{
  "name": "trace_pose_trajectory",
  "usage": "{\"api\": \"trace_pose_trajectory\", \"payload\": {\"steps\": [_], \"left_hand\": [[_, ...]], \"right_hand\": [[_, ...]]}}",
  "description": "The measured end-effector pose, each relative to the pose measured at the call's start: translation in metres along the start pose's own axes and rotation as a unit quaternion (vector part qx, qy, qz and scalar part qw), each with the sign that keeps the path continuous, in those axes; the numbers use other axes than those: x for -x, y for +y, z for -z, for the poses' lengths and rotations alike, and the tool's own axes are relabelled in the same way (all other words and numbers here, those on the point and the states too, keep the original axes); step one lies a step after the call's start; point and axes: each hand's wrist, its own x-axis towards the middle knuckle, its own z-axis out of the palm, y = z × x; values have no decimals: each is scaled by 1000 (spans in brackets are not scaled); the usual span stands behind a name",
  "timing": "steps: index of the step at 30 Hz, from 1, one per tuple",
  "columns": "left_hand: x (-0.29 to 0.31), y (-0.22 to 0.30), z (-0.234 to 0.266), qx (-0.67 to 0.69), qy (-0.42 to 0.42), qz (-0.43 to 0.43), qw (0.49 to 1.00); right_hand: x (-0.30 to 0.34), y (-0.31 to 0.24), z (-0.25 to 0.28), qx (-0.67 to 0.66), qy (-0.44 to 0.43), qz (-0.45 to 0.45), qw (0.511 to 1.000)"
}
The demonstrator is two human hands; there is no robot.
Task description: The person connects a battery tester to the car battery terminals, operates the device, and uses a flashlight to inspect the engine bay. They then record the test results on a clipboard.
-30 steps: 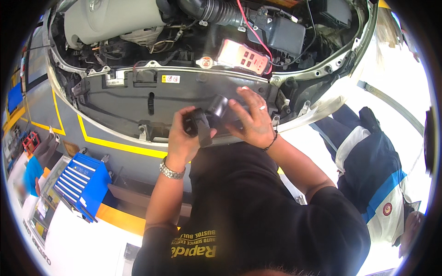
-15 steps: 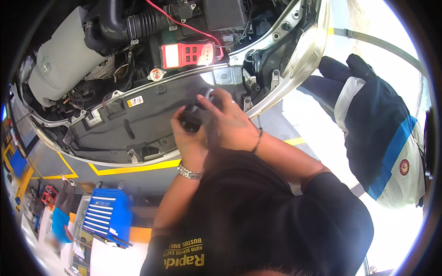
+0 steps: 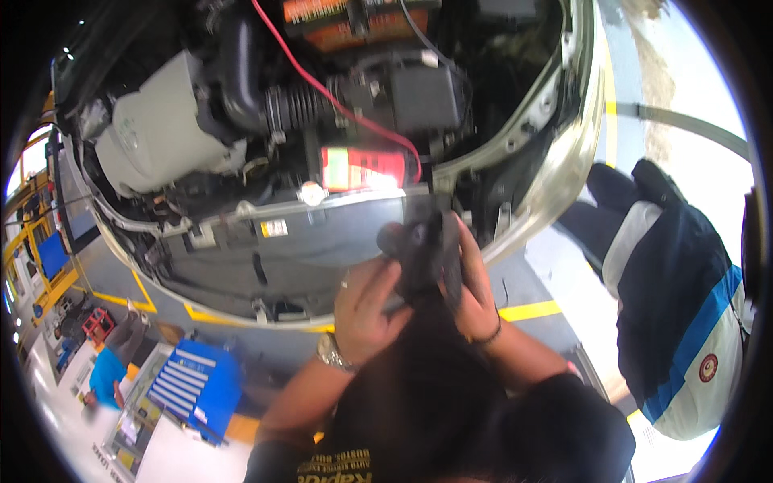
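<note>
In front of my chest, over the car's front panel, is a black object (image 3: 423, 249) with a rounded part on its left side. Motion blur hides its exact kind. My right hand (image 3: 477, 294) grips it from the right, fingers along its far side. Just left of it is my left hand (image 3: 366, 310), fingers stretched toward its lower side; whether they touch it is unclear. Beyond the hands, a red handheld tester (image 3: 366, 168) with a lit screen lies at the front edge of the engine bay. A red cable (image 3: 322, 87) runs from it toward the battery (image 3: 354, 26).
A grey engine cover (image 3: 149, 133) and a black air intake hose (image 3: 298, 110) fill the bay's left and middle. Another person in dark clothing (image 3: 684, 306) is at the right. A blue tool cabinet (image 3: 197, 386) and a person in a blue shirt (image 3: 106, 377) are behind, lower left.
The view has shifted, so the engine bay sits lower and further right, with the battery now showing. The black object has turned more upright; my left fingers have moved off its top.
</note>
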Motion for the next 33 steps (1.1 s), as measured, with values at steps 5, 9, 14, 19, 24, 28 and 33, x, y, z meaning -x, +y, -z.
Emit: {"api": "trace_pose_trajectory", "payload": {"steps": [5, 9, 14, 19, 24, 28, 33], "left_hand": [[-36, -4, -6, 121, 53, -67, 989], [-62, -13, 9, 226, 47, -70, 971], [-16, -83, 11, 251, 155, -31, 955], [77, -191, 41, -45, 151, 50, 986], [116, -235, 40, -78, 166, 76, 980], [102, -234, 43, -87, 140, 68, 984], [110, -240, 49, -15, 163, 92, 982]], "right_hand": [[-30, -37, -16, 120, 13, 83, 989], [-73, -51, -17, 371, 78, 192, 905], [-184, -103, -24, 298, 177, 391, 853], [-291, -166, -26, 310, 19, 406, 860], [-332, -174, -87, 618, -125, 456, 628], [-338, -168, -111, 810, -135, 418, 389], [-364, -153, -96, 863, -187, 370, 288]]}}
